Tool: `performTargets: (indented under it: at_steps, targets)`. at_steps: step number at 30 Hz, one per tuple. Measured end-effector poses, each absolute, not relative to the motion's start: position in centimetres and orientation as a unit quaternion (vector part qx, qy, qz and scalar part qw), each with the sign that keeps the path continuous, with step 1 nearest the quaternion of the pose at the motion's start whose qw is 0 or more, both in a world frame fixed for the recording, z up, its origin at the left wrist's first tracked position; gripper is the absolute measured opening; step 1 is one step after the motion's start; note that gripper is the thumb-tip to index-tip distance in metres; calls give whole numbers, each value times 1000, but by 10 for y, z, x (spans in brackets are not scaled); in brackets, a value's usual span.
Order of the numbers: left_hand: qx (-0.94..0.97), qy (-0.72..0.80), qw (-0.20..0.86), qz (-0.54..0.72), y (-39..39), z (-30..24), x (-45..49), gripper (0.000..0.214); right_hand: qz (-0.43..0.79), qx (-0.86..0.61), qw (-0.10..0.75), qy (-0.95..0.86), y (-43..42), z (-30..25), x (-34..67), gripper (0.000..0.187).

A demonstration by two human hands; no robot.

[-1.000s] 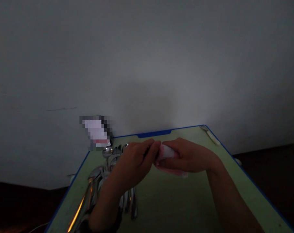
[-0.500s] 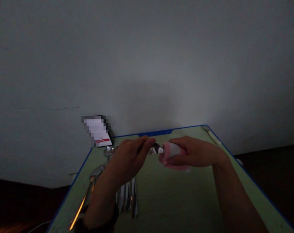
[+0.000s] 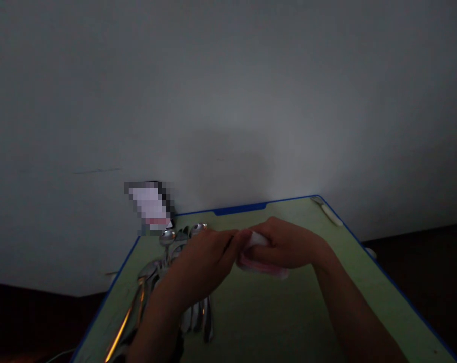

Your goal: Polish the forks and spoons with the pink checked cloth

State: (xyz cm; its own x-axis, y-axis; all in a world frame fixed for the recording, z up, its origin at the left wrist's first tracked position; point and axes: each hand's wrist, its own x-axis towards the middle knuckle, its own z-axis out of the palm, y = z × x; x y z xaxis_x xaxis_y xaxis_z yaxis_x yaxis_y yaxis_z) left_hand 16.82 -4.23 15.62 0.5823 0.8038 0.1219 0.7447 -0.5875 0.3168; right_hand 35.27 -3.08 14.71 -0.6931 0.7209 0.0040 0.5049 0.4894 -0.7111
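Note:
My right hand [image 3: 288,243] is closed round a folded pink and white cloth [image 3: 264,268], over the middle of the table. Against its fingertips rests my left hand [image 3: 215,256], with the thumb and fingers pinched together at the cloth's left end. The shiny metal piece of cutlery between the hands is now covered by fingers and cloth. Beneath and beside my left forearm lie several metal spoons, one with its round bowl [image 3: 168,237] near the far left corner. Several metal handles [image 3: 207,320] lie side by side just right of that forearm.
The light green table [image 3: 266,317] has a blue rim and meets a grey wall [image 3: 228,101]. A phone [image 3: 149,204] with a blurred screen leans at the far left corner. A white-handled utensil [image 3: 331,214] lies by the far right edge.
My hands have come together, and the metal cutlery that showed between them is hidden. The right hand and cloth have moved left and slightly nearer. More spoon bowls show behind my left hand.

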Motion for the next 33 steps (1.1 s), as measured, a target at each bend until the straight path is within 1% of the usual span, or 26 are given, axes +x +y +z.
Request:
performTargets:
  at_steps: [8,13,17,19,22,23,25,26,28,29,30,33]
  targets:
    - [878,437,118,157,-37,158,154,37,381,-366,175,-831,-32,149,366,25]
    - [831,484,177,211,-31,156,146,44,420,-368,187,-809,-35,155,379,26]
    - [808,508,187,231,-29,155,145,44,418,-394,180,-799,-37,158,378,22]
    - [811,497,216,223,-31,155,143,41,428,-388,178,-797,-37,157,376,25]
    - [823,442,297,196,-38,155,137,36,442,-367,184,-798,-35,155,376,26]
    - [825,424,319,195,-40,155,135,33,440,-365,198,-796,-35,155,376,25]
    - [818,402,344,227,-42,156,132,21,430,-371,243,-786,-34,154,375,24]
    - [809,400,345,258,-41,156,131,21,429,-372,265,-779,-34,154,374,23]
    - [790,402,333,323,-39,157,129,41,436,-370,285,-769,-33,154,372,25]
    - [784,404,322,345,-38,157,129,47,441,-370,282,-768,-33,154,372,26]
    - [783,404,313,354,-37,158,129,46,446,-371,276,-766,-33,154,372,27]
    - [794,400,295,351,-35,160,131,31,468,-369,253,-762,-33,155,373,26]
